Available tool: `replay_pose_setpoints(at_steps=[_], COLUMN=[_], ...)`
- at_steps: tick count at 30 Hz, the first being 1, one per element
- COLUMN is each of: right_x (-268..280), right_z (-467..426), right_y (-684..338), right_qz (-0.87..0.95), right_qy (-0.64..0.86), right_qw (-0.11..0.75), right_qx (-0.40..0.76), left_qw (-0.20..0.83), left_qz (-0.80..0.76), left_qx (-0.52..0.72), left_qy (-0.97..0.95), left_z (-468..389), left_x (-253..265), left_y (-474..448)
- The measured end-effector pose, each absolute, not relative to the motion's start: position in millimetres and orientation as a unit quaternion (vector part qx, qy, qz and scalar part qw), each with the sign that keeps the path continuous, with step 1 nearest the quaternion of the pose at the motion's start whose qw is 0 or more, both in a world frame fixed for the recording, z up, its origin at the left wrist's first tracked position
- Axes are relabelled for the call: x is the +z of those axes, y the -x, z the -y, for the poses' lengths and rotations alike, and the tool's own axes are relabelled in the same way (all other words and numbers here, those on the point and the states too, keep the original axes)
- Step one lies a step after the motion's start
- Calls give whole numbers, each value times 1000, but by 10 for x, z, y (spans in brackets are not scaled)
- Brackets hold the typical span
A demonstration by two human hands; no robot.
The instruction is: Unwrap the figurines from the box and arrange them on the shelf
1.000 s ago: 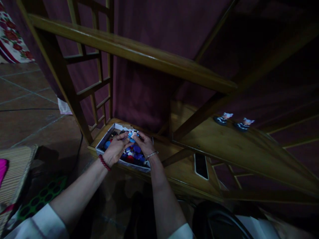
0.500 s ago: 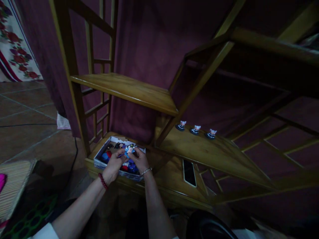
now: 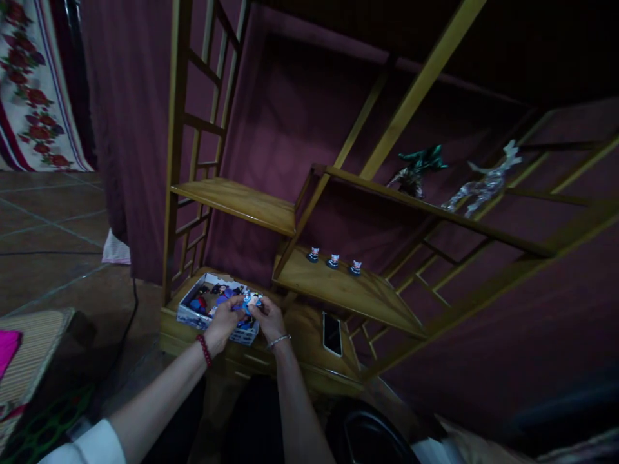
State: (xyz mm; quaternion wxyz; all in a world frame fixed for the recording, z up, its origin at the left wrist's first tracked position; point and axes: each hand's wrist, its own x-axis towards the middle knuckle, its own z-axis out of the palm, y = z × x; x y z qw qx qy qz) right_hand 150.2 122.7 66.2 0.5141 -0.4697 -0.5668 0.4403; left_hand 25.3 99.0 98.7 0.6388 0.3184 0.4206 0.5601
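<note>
Between the fingertips of both hands is a small blue and white figurine (image 3: 252, 300), held above the front right part of a cardboard box (image 3: 191, 316). My left hand (image 3: 225, 322), with a dark red bead bracelet at its wrist, pinches the figurine's left side. On its right side my right hand (image 3: 269, 319) grips it, a silvery bracelet at that wrist. Inside the box lie several other small figurines (image 3: 222, 291) in purple, red, blue and black; my hands hide some of them.
Three small figurines (image 3: 333, 261) on dark bases stand in a row on a wooden shelf (image 3: 348, 290). A phone (image 3: 332, 334) lies on the lower board. Higher up are a green statuette (image 3: 420, 169) and a clear deer-like statuette (image 3: 486, 183). A black rounded seat (image 3: 372, 435) is at bottom right.
My view has tilted up and turned right, so the upper shelf's statuettes now show. Both hands still hold the figurine over the box.
</note>
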Motion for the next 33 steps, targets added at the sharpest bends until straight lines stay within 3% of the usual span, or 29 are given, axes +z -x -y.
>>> replay_pose_setpoints(at_steps=[17, 33], right_x=[1366, 1832], right_z=[-658, -416], right_y=[-1965, -2400], right_qz=[520, 520], right_qy=[454, 455], right_qw=[571, 572], right_qx=[444, 441], left_qw=[653, 669], left_qz=[-376, -354], left_qx=[552, 538], left_qy=[-359, -373], left_z=[-544, -419], left_x=[1516, 1964], left_y=[-709, -1102])
